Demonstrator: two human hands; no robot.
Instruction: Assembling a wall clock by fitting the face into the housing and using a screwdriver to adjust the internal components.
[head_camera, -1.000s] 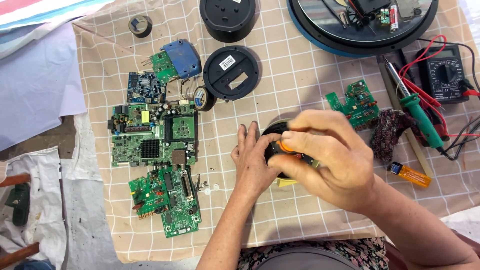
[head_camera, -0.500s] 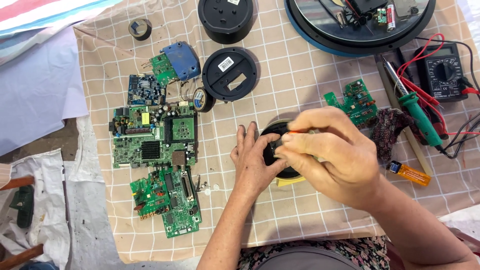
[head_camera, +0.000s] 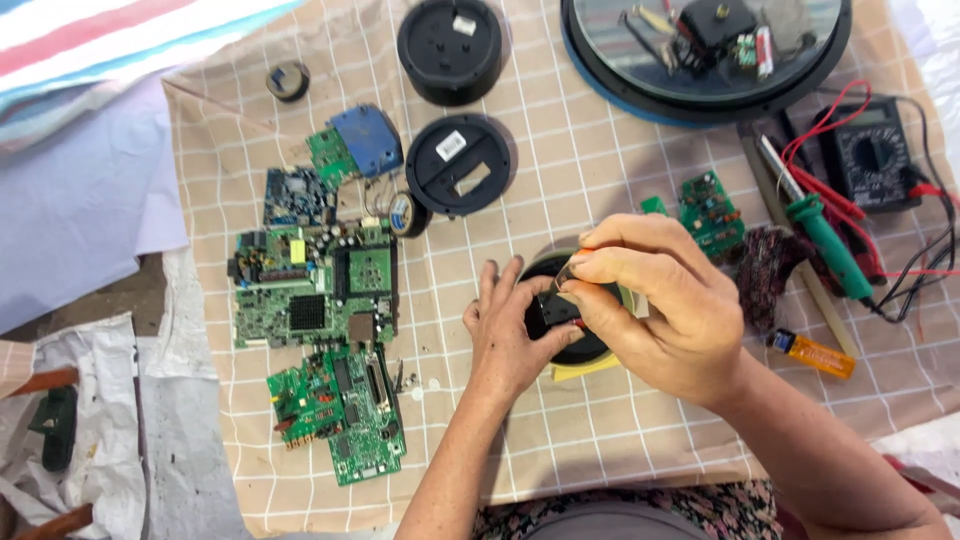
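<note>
1. Right fingers (head_camera: 585, 268) pinched nearly shut, thumb against forefinger, on a small thin piece (head_camera: 572, 274) too small to identify; a hint of orange-red just above it.
2. Right hand (head_camera: 660, 310) arched over the far side of a black round unit (head_camera: 556, 318), covering much of it.
3. Left fingers (head_camera: 497, 292) spread and curled against the unit's near-left edge, thumb pressing on top; left hand (head_camera: 510, 335) closed around the unit, steadying it.
4. Unit sitting mid-desk on a flat yellow piece (head_camera: 590, 370), on the checked cloth (head_camera: 600, 440).
5. Step in hand, by the look of it: fine work with the pinched piece at the unit's upper edge, whether going in or coming out not clear.
6. Next move likely calling for a firm left-hand brace and a small, straight motion of the pinch, without slipping.
7. Just beside, to the right: a small green board (head_camera: 712, 205), a green-handled soldering iron (head_camera: 825, 235), an orange lighter-like item (head_camera: 815, 353), and a black multimeter (head_camera: 870, 155) with red leads.
8. Well apart, to the left: large green circuit boards (head_camera: 310, 290); above, a black round cover (head_camera: 460, 165).
</note>
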